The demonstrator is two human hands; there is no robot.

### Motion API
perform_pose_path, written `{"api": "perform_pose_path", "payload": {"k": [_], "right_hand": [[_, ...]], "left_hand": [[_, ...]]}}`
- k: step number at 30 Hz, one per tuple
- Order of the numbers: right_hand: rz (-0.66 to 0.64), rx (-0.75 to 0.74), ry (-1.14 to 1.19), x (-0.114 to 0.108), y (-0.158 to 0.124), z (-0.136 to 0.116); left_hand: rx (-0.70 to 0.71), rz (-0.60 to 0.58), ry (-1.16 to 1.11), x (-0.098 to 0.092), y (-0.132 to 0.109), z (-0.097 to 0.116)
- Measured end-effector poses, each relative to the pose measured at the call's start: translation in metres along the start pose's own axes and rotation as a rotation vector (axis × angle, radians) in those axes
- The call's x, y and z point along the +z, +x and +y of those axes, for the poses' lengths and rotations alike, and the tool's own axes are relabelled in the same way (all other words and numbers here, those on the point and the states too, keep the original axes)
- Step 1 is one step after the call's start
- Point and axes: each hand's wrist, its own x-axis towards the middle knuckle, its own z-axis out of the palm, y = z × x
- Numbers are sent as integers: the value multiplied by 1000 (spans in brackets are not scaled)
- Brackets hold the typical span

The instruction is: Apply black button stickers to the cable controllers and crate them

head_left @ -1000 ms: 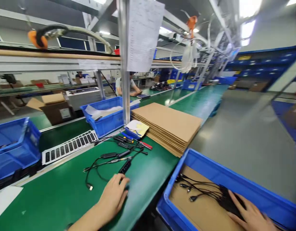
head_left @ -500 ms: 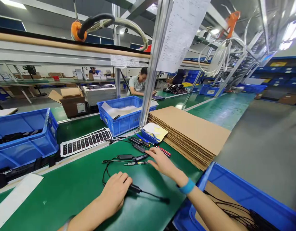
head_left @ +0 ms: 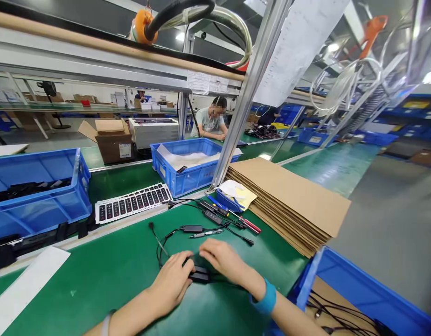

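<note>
My left hand is closed on the end of a black cable with a small in-line box, low over the green bench. Two such black boxes appear to lie side by side at its fingertips. My right hand is just above and to the right of them, thumb and fingers drawn together; whatever is between them is hidden. Beyond the hands lie a pen, another cable with a black box and a black cable control box with markings. A loose cable end points away at the left.
A sheet of black labels lies behind the bench edge. Blue bins stand at the back and left; another blue bin with cables is at the lower right. Flat cardboard is stacked right, near a red screwdriver. Across the line sits a person.
My right hand has come back from near the pen toward my left hand. A second black box now lies beside the one at my left hand. The view has shifted slightly.
</note>
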Motion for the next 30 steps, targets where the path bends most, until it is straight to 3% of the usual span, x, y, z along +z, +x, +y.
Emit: {"api": "perform_pose_path", "payload": {"k": [3, 8, 11, 15, 18, 20, 25, 30], "right_hand": [[66, 141, -118, 8, 15, 24], [73, 117, -202, 4, 28, 47], [187, 203, -234, -22, 35, 70], [364, 382, -249, -67, 48, 120], [378, 385, -202, -73, 60, 134], [337, 304, -148, -59, 67, 123], [74, -60, 28, -5, 66, 62], [13, -75, 69, 12, 42, 18]], "left_hand": [[-29, -43, -90, 3, 7, -3], [30, 4, -79, 8, 6, -14], [33, 40, -64, 10, 7, -19], [27, 81, -57, 9, 9, -20], [42, 92, -85, 10, 9, -23], [40, 98, -117, 10, 8, -26], [-42, 125, -102, 9, 6, -27], [-48, 199, -6, 10, 4, -28]]}}
